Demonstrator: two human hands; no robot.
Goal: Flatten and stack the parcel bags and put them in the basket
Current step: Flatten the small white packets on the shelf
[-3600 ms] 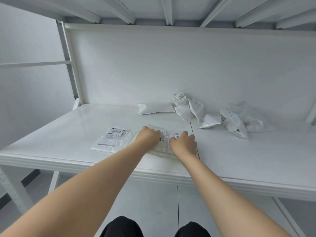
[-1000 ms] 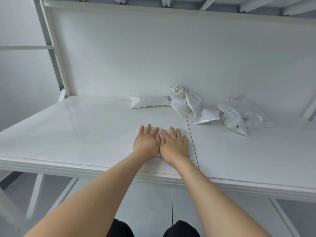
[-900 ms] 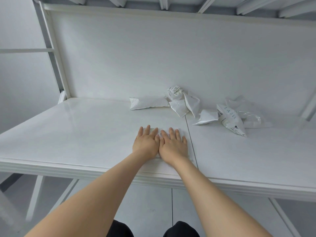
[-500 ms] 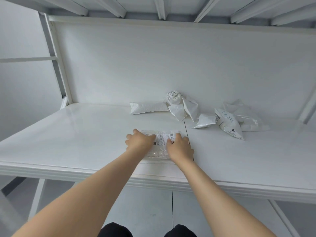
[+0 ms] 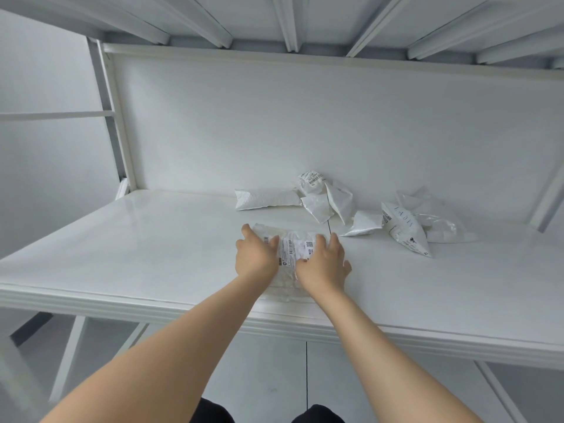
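Your left hand [image 5: 255,259] and right hand [image 5: 324,265] are both on the flat whitish plastic parcel bag w/ black printed labels [image 5: 292,250]. This bag lies on the white table top [image 5: 128,254], near the front edge, approx. in the middle.

The left hand covers the bag's left side. Its fingers bend down over the left edge and the thumb lies on top, so it holds the bag there. The right hand does the same on the right side: fingers spread and bent over the far right corner, thumb on the label area. Between the two hands only a narrow strip of the bag shows, w/ barcodes on it. Under your wrists more wrinkled film reaches toward the table edge. I cannot tell if it is one bag or several.

The other bags lie well apart from your hands, at the back by the white rear panel [image 5: 305,132]. From left to right:
- a puffy white padded mailer [image 5: 265,199], lying flat
- touching it, a bunch of crumpled white bags [image 5: 326,201], one w/ a label on top
- a small folded white bag [image 5: 363,223]
- a tilted white bag w/ blue letters [image 5: 404,232]
- against that one, a crumpled clear plastic bag [image 5: 436,219]

At the bottom edge your black trousers [image 5: 213,414] show.
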